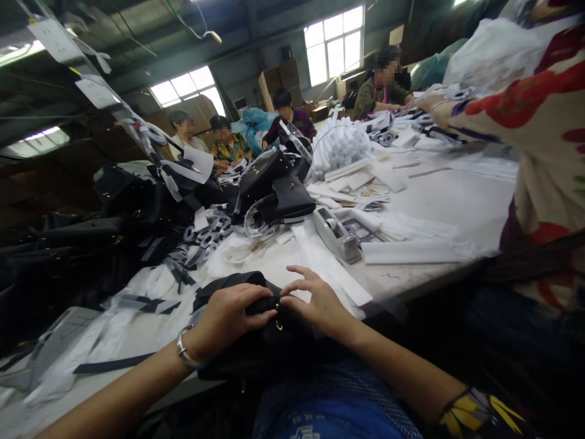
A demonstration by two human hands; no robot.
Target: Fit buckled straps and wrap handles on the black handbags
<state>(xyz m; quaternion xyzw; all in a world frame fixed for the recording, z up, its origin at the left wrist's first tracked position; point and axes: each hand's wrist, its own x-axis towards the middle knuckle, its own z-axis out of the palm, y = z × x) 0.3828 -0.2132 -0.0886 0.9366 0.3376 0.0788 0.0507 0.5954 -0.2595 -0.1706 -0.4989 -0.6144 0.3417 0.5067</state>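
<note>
A black bag (247, 347) with small gold-coloured metal fittings rests at the near table edge, against my body. My left hand (231, 320), with a silver bracelet at the wrist, grips the bag's top edge between thumb and fingers. From the other side my right hand (315, 302) pinches the same edge beside a gold fitting, its upper fingers raised and curved apart from the bag. The fingertips of both hands nearly meet there. The bag's lower part is dark and hard to make out.
A grey tape dispenser (337, 235) stands ahead on the table. Behind it are finished-looking black bags (286, 198) and a bundle of white tubes (340, 146). Black bags pile up at left. A co-worker's patterned sleeve (516, 103) reaches in from the right; several people sit beyond.
</note>
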